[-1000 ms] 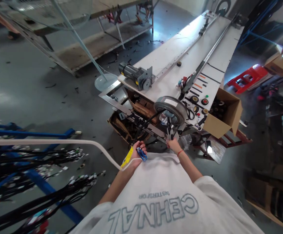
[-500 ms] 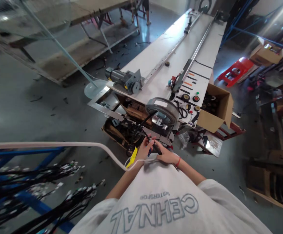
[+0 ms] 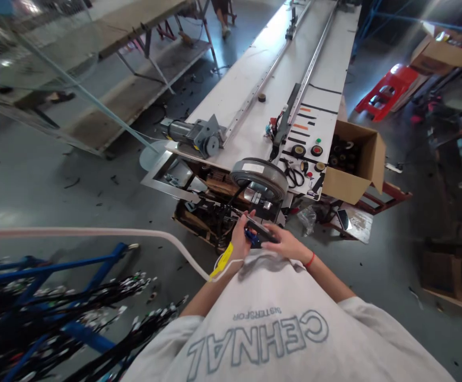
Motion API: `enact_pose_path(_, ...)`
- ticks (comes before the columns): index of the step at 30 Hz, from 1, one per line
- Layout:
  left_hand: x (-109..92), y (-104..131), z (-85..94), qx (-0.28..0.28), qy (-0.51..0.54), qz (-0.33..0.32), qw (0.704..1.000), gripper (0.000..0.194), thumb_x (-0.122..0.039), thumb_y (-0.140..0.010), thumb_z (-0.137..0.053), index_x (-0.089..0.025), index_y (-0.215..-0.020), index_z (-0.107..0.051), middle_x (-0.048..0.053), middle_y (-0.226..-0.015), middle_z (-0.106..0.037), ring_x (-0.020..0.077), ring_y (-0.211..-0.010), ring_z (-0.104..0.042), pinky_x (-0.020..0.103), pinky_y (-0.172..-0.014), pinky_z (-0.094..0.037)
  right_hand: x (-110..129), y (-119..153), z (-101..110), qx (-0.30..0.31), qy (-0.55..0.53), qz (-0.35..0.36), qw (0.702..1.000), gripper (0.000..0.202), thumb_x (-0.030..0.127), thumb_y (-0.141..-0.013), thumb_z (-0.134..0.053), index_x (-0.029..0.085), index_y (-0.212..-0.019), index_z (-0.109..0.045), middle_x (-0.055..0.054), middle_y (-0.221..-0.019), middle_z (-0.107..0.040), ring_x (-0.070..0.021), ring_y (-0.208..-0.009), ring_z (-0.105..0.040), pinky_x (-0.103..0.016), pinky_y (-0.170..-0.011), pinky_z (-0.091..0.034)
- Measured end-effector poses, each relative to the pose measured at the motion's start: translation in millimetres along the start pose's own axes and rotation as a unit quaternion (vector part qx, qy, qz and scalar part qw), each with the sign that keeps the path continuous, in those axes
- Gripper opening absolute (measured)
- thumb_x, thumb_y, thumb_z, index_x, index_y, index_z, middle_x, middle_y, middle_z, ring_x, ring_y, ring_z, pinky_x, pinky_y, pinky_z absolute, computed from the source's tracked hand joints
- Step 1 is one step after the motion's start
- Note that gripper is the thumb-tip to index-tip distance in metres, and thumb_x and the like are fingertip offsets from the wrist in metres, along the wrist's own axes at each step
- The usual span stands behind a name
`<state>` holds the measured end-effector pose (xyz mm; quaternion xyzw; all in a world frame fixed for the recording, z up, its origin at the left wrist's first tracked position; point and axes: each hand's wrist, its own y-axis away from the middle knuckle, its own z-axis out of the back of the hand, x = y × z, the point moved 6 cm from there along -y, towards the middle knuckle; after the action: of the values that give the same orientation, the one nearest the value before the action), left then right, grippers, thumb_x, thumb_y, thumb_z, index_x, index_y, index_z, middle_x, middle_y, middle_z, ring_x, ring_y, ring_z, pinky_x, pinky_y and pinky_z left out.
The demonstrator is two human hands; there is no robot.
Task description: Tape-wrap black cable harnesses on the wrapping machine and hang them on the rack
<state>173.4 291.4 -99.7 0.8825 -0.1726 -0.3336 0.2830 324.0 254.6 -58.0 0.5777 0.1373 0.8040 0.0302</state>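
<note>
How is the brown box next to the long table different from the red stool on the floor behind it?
The cardboard box is brown; the plastic stool is bright red. The cardboard box stands upright and open, with dark rolls inside, while the plastic stool lies tipped over and holds nothing. The cardboard box sits against the long white table; the plastic stool lies apart from it, farther back. Both are right of that table.

Bright daylight from far beyond the hands, glaring off the white bench top (image 3: 255, 90) and grey floor (image 3: 35, 175). Strong wide-angle bending at the edges. Blurred cable bundles (image 3: 75, 318) left of the hands; dim, soft right side.
</note>
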Motion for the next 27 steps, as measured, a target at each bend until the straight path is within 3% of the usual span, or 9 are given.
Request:
enact_pose_path(2,4.4,0.2,-15.2,0.013,0.06,0.056,0.997,0.023,-0.039,-0.09,-0.066,-0.016,-0.094,-0.062,0.004,-0.09,-0.071,0.003,-0.047,-0.044,0.016,-0.047,-0.041,11.8,4.3,19.4,-0.12,0.024,0.027,0.992,0.051,0.05,-0.077,-0.071,0.017,-0.116,-0.064,-0.008,-0.098,-0.069,-0.0187,-0.071,-0.062,-0.036,-0.073,-0.055)
enact_pose_path(5,12.3,2.5,-40.4,0.052,0.109,0.115,0.986,0.039,-0.05,-0.097,-0.052,-0.013,-0.092,-0.064,-0.002,-0.06,-0.055,0.005,-0.045,-0.04,0.016,-0.048,-0.042,28.3,10.6,39.5,-0.256,0.023,0.094,0.962,0.072,0.054,-0.078,-0.07,0.018,-0.136,-0.048,-0.015,-0.126,-0.06,-0.026,-0.104,-0.061,-0.044,-0.093,-0.051)
enact_pose_path(9,26.3,5.0,-61.0,0.053,0.08,0.121,0.988,0.045,-0.053,-0.098,-0.045,-0.013,-0.093,-0.066,-0.004,-0.054,-0.044,0.0081,-0.048,-0.043,0.018,-0.05,-0.044,28.8,-6.9,35.7,-0.258,-0.125,0.1,0.953,0.118,0.061,-0.068,-0.076,0.02,-0.154,-0.007,-0.021,-0.161,-0.012,-0.0312,-0.142,-0.033,-0.047,-0.112,-0.037)
enact_pose_path(11,31.8,5.2,-65.2,0.04,0.064,0.1,0.992,0.035,-0.046,-0.098,-0.049,-0.016,-0.092,-0.065,-0.002,-0.06,-0.05,0.0078,-0.049,-0.044,0.018,-0.05,-0.042,22.1,-20.8,35.7,-0.283,-0.215,0.065,0.932,0.117,0.06,-0.064,-0.079,0.02,-0.152,-0.012,-0.02,-0.16,-0.015,-0.0309,-0.145,-0.028,-0.046,-0.114,-0.035)
enact_pose_path(15,39.4,5.3,-70.0,0.074,0.035,0.053,0.995,0.02,-0.038,-0.088,-0.065,-0.021,-0.1,-0.064,-0.005,-0.067,-0.055,0.0056,-0.049,-0.041,0.016,-0.05,-0.038,7.8,-44.5,36.3,-0.309,-0.443,-0.003,0.841,0.061,0.049,-0.069,-0.077,0.022,-0.117,-0.05,-0.007,-0.115,-0.061,-0.0226,-0.115,-0.059,-0.037,-0.097,-0.052)
enact_pose_path(17,45.7,6.2,-68.3,0.095,0.001,0.052,0.994,0.031,-0.043,-0.081,-0.073,-0.02,-0.1,-0.065,-0.006,-0.059,-0.048,0.0062,-0.048,-0.039,0.017,-0.051,-0.038,4.3,-49.8,33.6,-0.293,-0.539,-0.048,0.788,0.035,0.041,-0.071,-0.073,0.022,-0.094,-0.054,-0.001,-0.087,-0.063,-0.0184,-0.092,-0.064,-0.03,-0.083,-0.057)
enact_pose_path(19,55.3,9.3,-63.1,0.11,-0.058,0.08,0.989,0.039,-0.044,-0.071,-0.08,-0.017,-0.096,-0.067,-0.007,-0.055,-0.045,0.0067,-0.048,-0.04,0.018,-0.051,-0.037,7.2,-48.5,35.8,-0.292,-0.589,-0.069,0.75,0.023,0.032,-0.069,-0.068,0.021,-0.085,-0.055,0.001,-0.079,-0.061,-0.0158,-0.082,-0.064,-0.026,-0.075,-0.057)
enact_pose_path(24,72.2,29.8,-45.7,0.236,-0.265,0.225,0.907,0.047,-0.028,-0.066,-0.083,-0.013,-0.108,-0.07,0.0,-0.069,-0.064,0.0058,-0.049,-0.041,0.02,-0.049,-0.031,43.4,-41.2,71.9,-0.337,-0.536,0.106,0.767,0.016,0.027,-0.07,-0.066,0.022,-0.082,-0.056,0.003,-0.08,-0.058,-0.0126,-0.079,-0.061,-0.027,-0.08,-0.054)
enact_pose_path(27,40.8,21.4,-20.5,0.178,-0.236,0.173,0.939,0.04,-0.021,-0.071,-0.077,-0.013,-0.109,-0.071,0.01,-0.098,-0.072,0.0041,-0.05,-0.039,0.02,-0.046,-0.029,59.8,-54.7,78.8,-0.312,-0.481,0.206,0.793,0.024,0.039,-0.082,-0.064,0.022,-0.071,-0.051,0.004,-0.066,-0.046,-0.0112,-0.063,-0.052,-0.028,-0.071,-0.053)
